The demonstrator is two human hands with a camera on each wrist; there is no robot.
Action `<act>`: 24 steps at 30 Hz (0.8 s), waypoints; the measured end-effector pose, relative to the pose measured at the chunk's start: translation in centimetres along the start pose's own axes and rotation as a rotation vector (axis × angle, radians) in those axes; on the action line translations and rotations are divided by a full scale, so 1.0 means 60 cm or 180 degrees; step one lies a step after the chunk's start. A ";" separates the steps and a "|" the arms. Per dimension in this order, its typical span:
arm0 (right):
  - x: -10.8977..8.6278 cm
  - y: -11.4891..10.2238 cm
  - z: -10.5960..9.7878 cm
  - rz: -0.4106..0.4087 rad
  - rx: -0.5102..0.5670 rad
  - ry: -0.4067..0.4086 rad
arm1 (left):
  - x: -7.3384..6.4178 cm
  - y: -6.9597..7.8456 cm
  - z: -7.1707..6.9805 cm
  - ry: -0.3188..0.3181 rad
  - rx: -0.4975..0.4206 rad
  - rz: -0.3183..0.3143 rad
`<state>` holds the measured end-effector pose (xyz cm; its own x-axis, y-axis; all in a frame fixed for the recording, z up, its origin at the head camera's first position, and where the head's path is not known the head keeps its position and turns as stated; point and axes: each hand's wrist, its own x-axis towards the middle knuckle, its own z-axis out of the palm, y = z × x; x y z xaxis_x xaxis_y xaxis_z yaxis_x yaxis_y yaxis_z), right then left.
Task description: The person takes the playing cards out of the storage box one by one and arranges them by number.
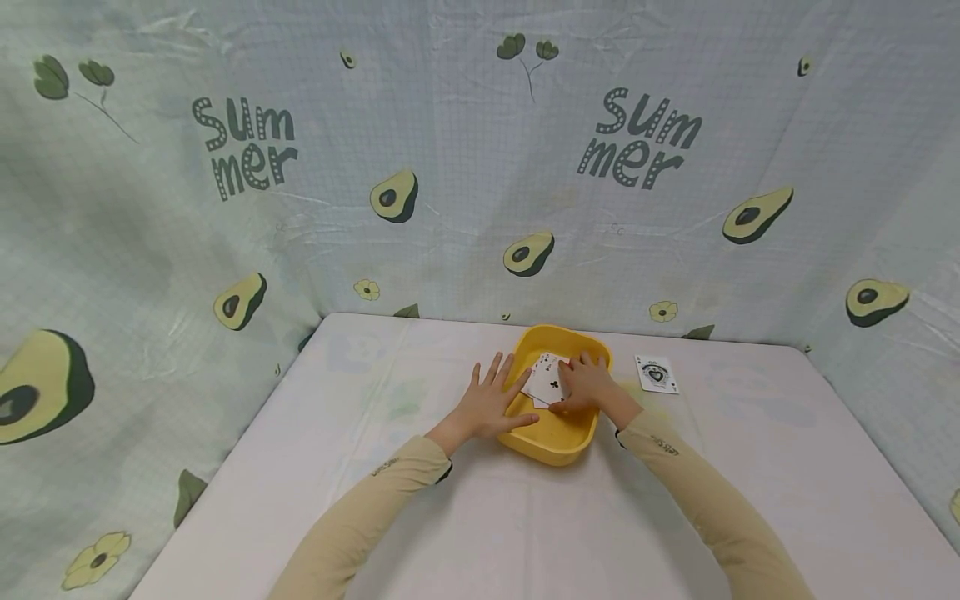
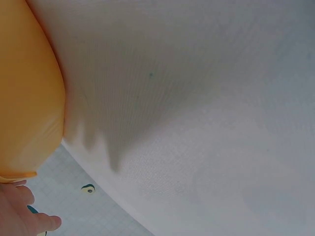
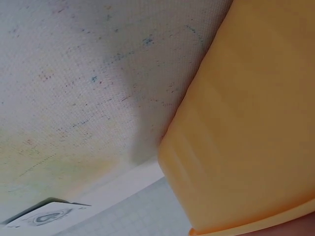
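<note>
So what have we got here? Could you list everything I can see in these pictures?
Tray: one, yellow, on the table.
Cards in the tray: several, exact number unclear, white with black marks, overlapping on its floor.
Card outside: one showing, white with black print, on the table right of the tray.
Table: one, whitish covering, under the tray.
Backdrop: pale grey, printed with avocados, flowers, leaves and "summer" lettering, behind and beside the table.
Sleeves: two, beige, one on each arm.
Left hand: one, at the tray's left rim, fingers spread.
Right hand: one, over the tray's right side, touching the cards.
</note>
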<state>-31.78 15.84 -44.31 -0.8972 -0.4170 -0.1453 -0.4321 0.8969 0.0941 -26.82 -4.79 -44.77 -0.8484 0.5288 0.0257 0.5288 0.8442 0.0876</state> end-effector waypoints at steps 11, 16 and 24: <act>0.007 0.003 0.005 0.0073 -0.0032 -0.0039 | -0.001 0.000 0.001 0.0017 -0.0026 0.0004; 0.007 0.005 0.004 0.0095 0.0033 0.0019 | 0.000 -0.001 0.001 0.0031 -0.0061 0.0020; -0.001 0.006 -0.005 0.0022 0.0197 0.0186 | 0.001 -0.001 0.000 0.0021 -0.0043 0.0012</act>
<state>-31.92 16.11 -44.00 -0.9048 -0.4170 -0.0869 -0.4210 0.9065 0.0337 -26.89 -4.82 -44.77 -0.8466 0.5312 0.0327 0.5316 0.8410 0.1010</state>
